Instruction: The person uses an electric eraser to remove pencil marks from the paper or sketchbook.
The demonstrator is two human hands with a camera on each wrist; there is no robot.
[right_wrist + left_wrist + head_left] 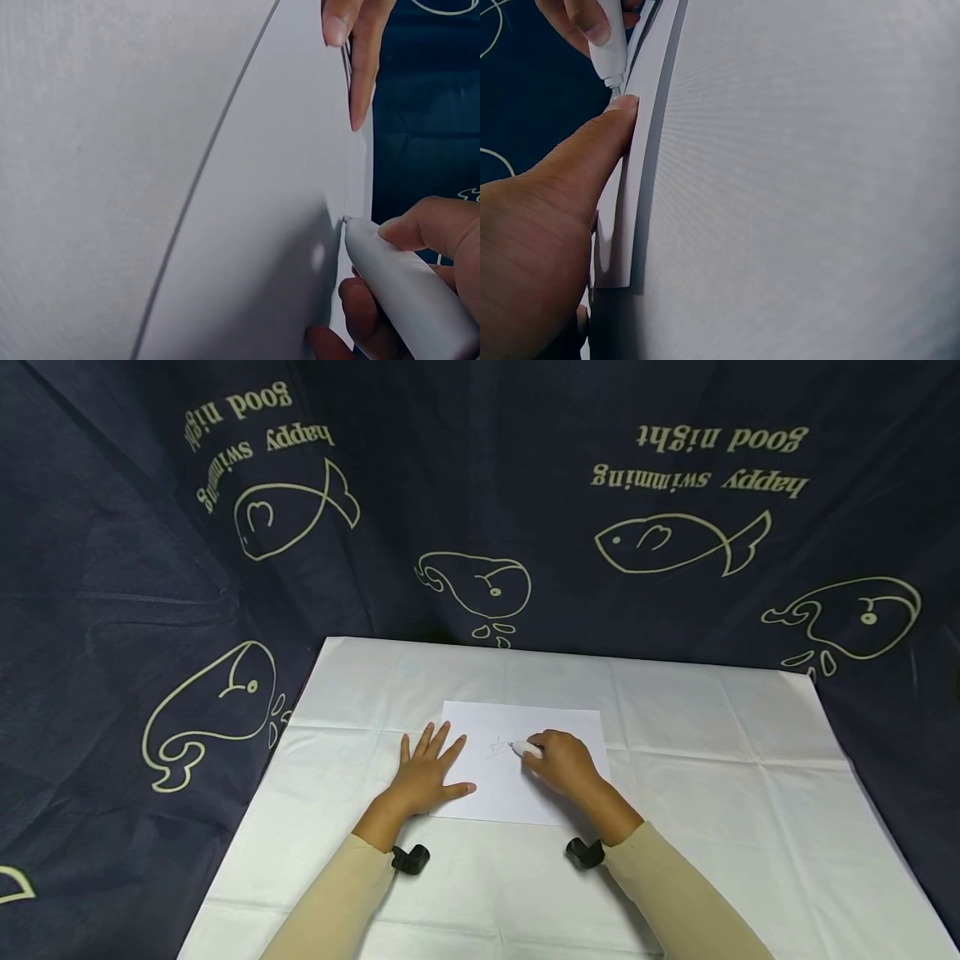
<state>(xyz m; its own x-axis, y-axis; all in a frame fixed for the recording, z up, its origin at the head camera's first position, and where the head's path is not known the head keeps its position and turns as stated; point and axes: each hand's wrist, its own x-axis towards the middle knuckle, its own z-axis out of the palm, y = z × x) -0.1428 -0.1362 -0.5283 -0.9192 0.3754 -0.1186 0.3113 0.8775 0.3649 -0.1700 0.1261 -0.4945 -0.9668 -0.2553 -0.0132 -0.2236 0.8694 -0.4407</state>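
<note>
A sheet of white paper (pixel 525 802) lies on the white-covered table, with faint thin pen lines (pixel 497 747) near its middle. My right hand (pixel 564 764) grips a thick white pen (pixel 405 289) with a narrow tip, and the tip is right at the paper beside those lines. The thumb and fingers wrap the pen's barrel in the right wrist view. My left hand (pixel 426 777) rests with fingers spread over the left edge of the paper. In the left wrist view its thumb (pixel 592 154) lies straight along the sheet, and the pen shows just beyond.
The white tablecloth (pixel 720 827) has fold creases and extends around the paper. Behind and to the left hangs a dark blue curtain (pixel 465 468) printed with fish, whales and lettering. A small black wrist device (pixel 411 859) sits at the left cuff, another (pixel 585 853) at the right.
</note>
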